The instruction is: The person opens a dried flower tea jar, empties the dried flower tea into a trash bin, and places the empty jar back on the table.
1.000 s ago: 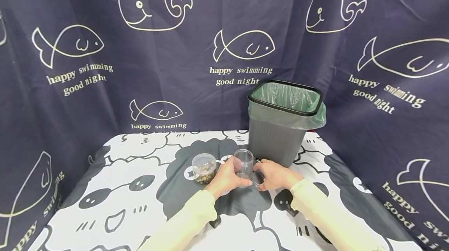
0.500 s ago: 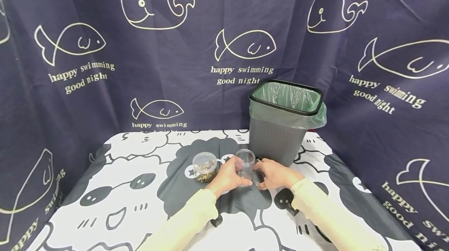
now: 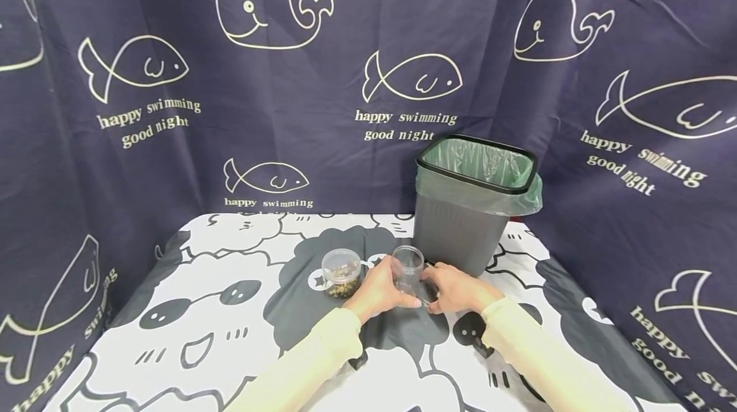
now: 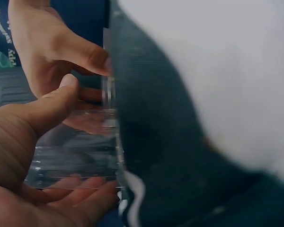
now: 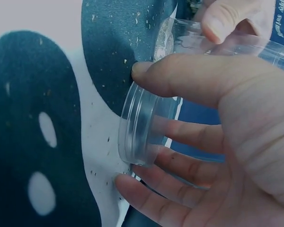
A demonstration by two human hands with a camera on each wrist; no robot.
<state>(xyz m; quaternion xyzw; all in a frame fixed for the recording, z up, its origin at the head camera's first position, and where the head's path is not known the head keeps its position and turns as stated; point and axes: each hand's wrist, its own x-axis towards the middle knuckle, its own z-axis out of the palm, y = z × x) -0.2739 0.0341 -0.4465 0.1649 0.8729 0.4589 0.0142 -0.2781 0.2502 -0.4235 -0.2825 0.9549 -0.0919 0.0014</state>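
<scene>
A clear, see-through jar point(image 3: 407, 274) stands on the cloth in the middle of the table, with its open rim up. My left hand point(image 3: 381, 290) grips its side, thumb and fingers on opposite sides, as the left wrist view shows. Right beside it my right hand point(image 3: 459, 289) holds a shallow clear round lid point(image 5: 138, 125) between thumb and fingers, low at the cloth; part of the lid is hidden by the fingers. Just left of my left hand sits a lidded clear tub point(image 3: 342, 273) with small brown and yellowish dry pieces inside.
Behind my right hand stands a grey bin point(image 3: 457, 229) with a black rim and green liner. A black-and-white patterned cloth point(image 3: 230, 329) covers the table, with small crumbs on it in the right wrist view. Dark blue curtains point(image 3: 322, 111) enclose the back and sides.
The head view has shifted, so the whole scene sits slightly farther right. Both hands keep their holds on the jar and lid, with hardly any movement against the table.
</scene>
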